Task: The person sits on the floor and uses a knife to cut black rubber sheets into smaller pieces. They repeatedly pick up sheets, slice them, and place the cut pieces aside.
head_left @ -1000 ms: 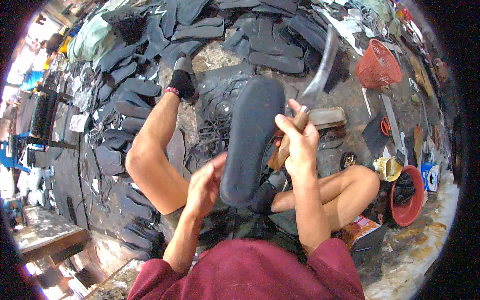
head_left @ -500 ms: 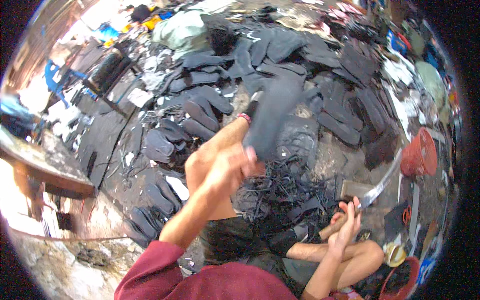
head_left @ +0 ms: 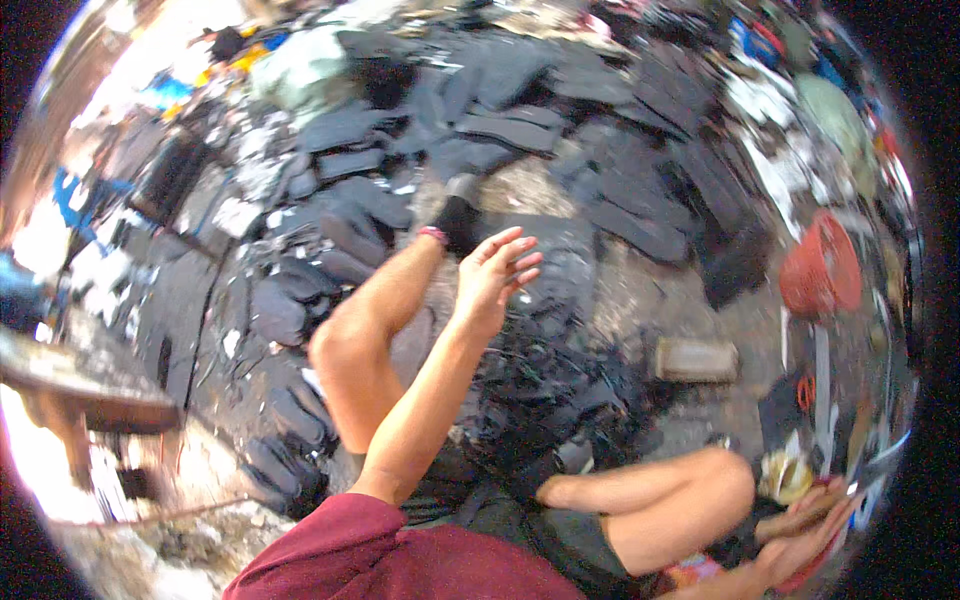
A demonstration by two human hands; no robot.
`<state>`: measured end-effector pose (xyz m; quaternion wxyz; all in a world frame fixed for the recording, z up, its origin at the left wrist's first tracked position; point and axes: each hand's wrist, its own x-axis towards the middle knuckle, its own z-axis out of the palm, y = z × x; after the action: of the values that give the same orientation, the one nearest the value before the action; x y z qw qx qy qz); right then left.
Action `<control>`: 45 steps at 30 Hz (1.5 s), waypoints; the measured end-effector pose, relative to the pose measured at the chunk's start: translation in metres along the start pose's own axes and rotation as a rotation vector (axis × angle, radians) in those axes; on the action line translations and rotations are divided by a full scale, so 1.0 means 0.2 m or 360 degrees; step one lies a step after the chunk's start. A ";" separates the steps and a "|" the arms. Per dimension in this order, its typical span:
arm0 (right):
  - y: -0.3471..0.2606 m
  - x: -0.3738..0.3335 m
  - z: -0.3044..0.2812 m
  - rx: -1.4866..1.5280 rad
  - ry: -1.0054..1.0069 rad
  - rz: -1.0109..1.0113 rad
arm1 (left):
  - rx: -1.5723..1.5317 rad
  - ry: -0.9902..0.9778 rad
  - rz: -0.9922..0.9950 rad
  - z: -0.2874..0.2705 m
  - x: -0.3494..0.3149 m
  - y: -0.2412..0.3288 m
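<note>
My left hand (head_left: 493, 280) is held up in front of me, fingers apart, with nothing in it. Below it lies a heap of thin black offcuts (head_left: 550, 385) between my legs. Out at the lower right, my right hand (head_left: 805, 540) is closed around the handle of a long curved knife. The knife's blade (head_left: 884, 455) points up along the picture's rim, and blur hides part of the grip. Flat black sole-shaped pieces (head_left: 640, 225) are spread on the ground beyond my left hand. More black soles (head_left: 280, 310) lie in small stacks to the left.
A red bucket (head_left: 815, 270) lies tipped at the right. Nearer stands a pale rectangular block (head_left: 697, 360), with red-handled scissors (head_left: 806, 393) beyond it. A wooden bench edge (head_left: 110, 395) juts in from the left. A pale green sack (head_left: 305, 75) rests at the back.
My left hand has let go of the dark flat piece and opened. My right hand has swung outward to the lower right with the knife. The view has shifted a little.
</note>
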<state>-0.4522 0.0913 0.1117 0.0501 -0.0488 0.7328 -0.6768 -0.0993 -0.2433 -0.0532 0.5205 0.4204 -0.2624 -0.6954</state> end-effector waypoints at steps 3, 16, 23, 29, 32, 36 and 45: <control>0.19 0.19 0.04 -0.0167 -0.0335 -0.0173 | 0.0268 0.0035 -0.0146 0.06 0.13 -0.30; 1.69 0.16 0.65 -0.0327 -0.0675 0.0651 | 0.1618 0.0516 0.0139 0.38 1.23 -1.12; 1.77 0.05 -0.02 -0.0666 -0.0108 0.0672 | 0.0153 0.0070 0.0006 0.52 1.21 -0.91; 1.72 0.38 0.42 -0.0972 -0.0190 -0.0764 | 0.0264 0.0353 0.1247 0.58 0.40 -0.38; 1.67 0.43 0.66 -0.1310 -0.0565 -0.0645 | 0.1075 0.0299 0.1457 0.34 0.21 -0.38; 1.73 0.48 0.69 -0.1425 -0.0621 -0.0699 | 0.1735 0.0314 0.1269 0.04 0.14 -0.60; 1.49 0.06 0.01 -0.1708 -0.0823 -0.0543 | 0.0274 0.0499 0.0880 -0.13 0.01 -0.10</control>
<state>-0.4658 0.1115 -0.1863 0.0857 -0.3462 0.9170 -0.1787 -0.0872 -0.2370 -0.0833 0.6862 0.4775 -0.3411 -0.4298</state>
